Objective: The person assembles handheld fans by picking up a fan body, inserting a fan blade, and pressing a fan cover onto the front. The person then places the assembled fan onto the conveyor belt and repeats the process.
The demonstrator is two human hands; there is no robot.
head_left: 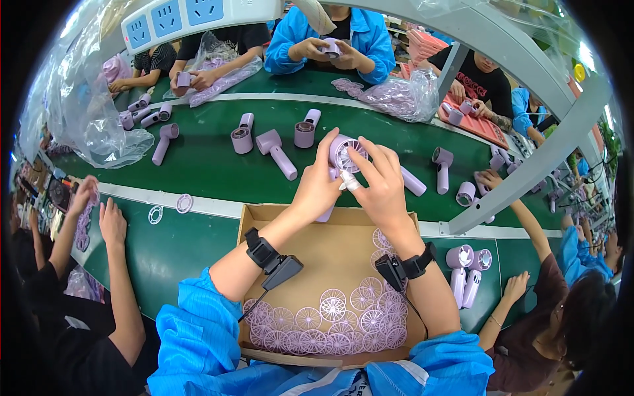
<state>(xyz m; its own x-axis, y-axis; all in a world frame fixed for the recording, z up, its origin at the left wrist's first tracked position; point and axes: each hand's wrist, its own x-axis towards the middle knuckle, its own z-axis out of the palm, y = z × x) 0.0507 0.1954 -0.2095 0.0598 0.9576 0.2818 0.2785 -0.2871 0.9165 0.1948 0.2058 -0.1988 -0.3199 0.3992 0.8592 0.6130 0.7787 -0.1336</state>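
My left hand [318, 186] is closed round a light purple handheld fan [341, 146], its round head tilted up above the cardboard box. Part of its handle shows below my fingers. My right hand [383, 188] grips the head from the other side, fingertips on its front face over the spokes. White wrapping covers a fingertip between the two hands. Below my forearms lies the open cardboard box [297, 241], with many round purple spoked fan grilles [343, 323] heaped at its near side and a few along its right wall.
Several purple handheld fans [269, 145] lie on the green belt [211, 132] ahead. Two fans [467, 270] lie right of the box; two rings [183, 203] lie left. A grey metal post [528, 158] slants at right, under a power strip [198, 20]. Co-workers sit around.
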